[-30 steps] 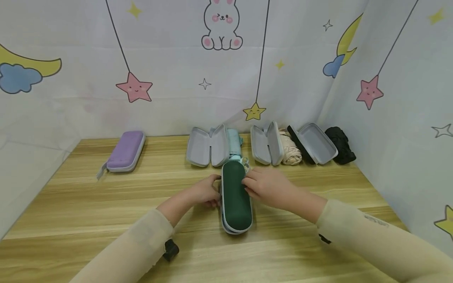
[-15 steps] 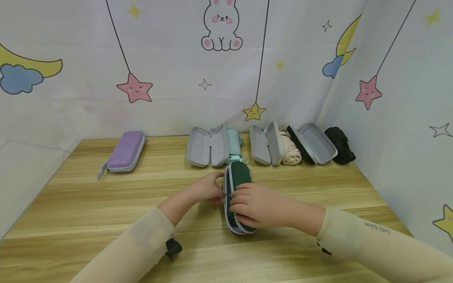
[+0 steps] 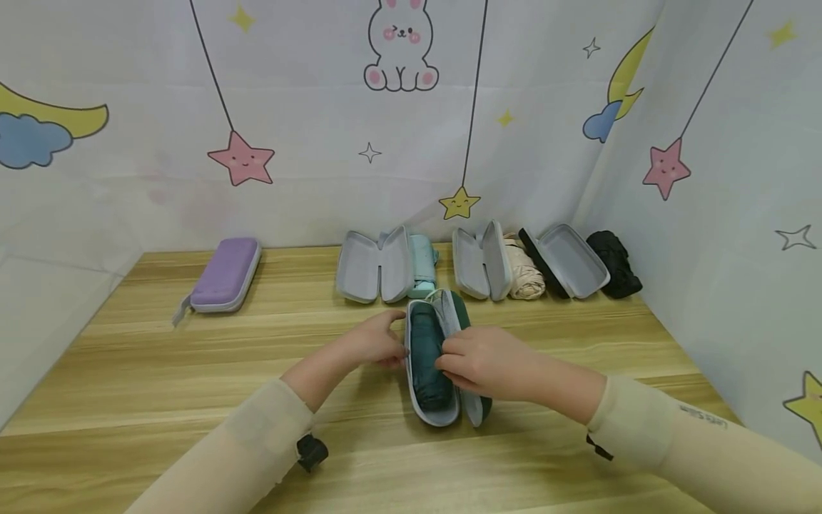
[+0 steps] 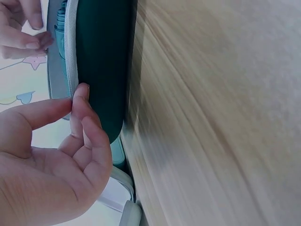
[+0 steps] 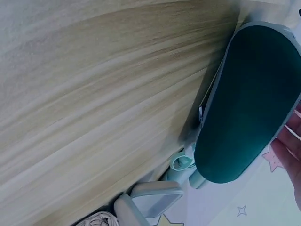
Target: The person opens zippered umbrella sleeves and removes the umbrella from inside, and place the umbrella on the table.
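A dark green zip case [image 3: 440, 420] lies open in front of me, with its lid [image 5: 251, 101] swung to the right. Inside it rests a folded dark green umbrella [image 3: 429, 360]. My left hand [image 3: 377, 343] pinches the left rim between thumb and fingertips, and the left wrist view shows this grip on the pale zip edge [image 4: 71, 52]. My right hand [image 3: 488, 363] holds the lid by its edge, fingers bent over toward the umbrella. In the right wrist view the lid's outer face fills the right side, and parts of that hand's fingers are hidden behind it.
A closed purple case [image 3: 226, 275] lies at the back left. Along the back stand an open grey-lined case [image 3: 359, 268], a light teal folded umbrella [image 3: 422, 264], another open case [image 3: 472, 264], a beige bundle [image 3: 526, 275], an open black case [image 3: 574, 260] and a black bundle [image 3: 613, 264].
The right hand has moved from the case's right side over to its left opening and back rightward with the lid, uncovering the umbrella. The left hand has stayed at the left rim.
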{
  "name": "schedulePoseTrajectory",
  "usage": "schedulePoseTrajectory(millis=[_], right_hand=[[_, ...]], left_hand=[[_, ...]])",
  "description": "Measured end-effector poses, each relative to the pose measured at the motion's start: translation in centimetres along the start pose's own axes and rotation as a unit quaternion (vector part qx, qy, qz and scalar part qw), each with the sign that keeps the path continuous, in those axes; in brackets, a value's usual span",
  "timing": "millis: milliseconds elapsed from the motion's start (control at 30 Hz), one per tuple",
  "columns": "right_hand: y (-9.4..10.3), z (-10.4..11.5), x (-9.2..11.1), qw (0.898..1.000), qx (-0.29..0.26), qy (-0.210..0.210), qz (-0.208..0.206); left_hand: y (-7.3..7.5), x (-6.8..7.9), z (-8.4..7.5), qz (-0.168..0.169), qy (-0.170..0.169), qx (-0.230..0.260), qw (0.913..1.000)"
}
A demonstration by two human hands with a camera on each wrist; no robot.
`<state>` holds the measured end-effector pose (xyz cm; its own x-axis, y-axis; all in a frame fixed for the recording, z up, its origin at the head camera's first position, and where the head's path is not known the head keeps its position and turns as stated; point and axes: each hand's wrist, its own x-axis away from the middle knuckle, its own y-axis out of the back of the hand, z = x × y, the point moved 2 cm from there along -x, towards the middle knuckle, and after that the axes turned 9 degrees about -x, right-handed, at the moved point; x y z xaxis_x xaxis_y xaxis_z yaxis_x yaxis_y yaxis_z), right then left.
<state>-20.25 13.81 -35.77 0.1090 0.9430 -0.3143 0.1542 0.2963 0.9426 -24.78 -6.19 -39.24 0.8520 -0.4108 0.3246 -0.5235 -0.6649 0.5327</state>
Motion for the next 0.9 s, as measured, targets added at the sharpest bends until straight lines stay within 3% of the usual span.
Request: schedulePoseTrajectory(millis=[167,400,567,900], right_hand=[[-0.1,-0.1,-0.3,0.998,0.014,-0.032,0.056],[-0.9,-0.1,-0.2,0.983,0.049,-0.009,0.179],[-1.3,0.0,-0.2,0.978,0.066,0.012,0.199],[-1.8,-0.2,-0.2,0.979,0.079,0.061,0.180]], left_hand=[[0.1,-0.1,-0.3,0.006,0.003,0.005,1.0000],[0.2,-0.2,-0.7,0.009,0.001,-0.001,1.0000],[0.2,-0.2,-0.8,0.010,0.004,-0.001,0.9999],[0.0,0.2,-0.6,0.003,-0.005,0.007,1.0000]])
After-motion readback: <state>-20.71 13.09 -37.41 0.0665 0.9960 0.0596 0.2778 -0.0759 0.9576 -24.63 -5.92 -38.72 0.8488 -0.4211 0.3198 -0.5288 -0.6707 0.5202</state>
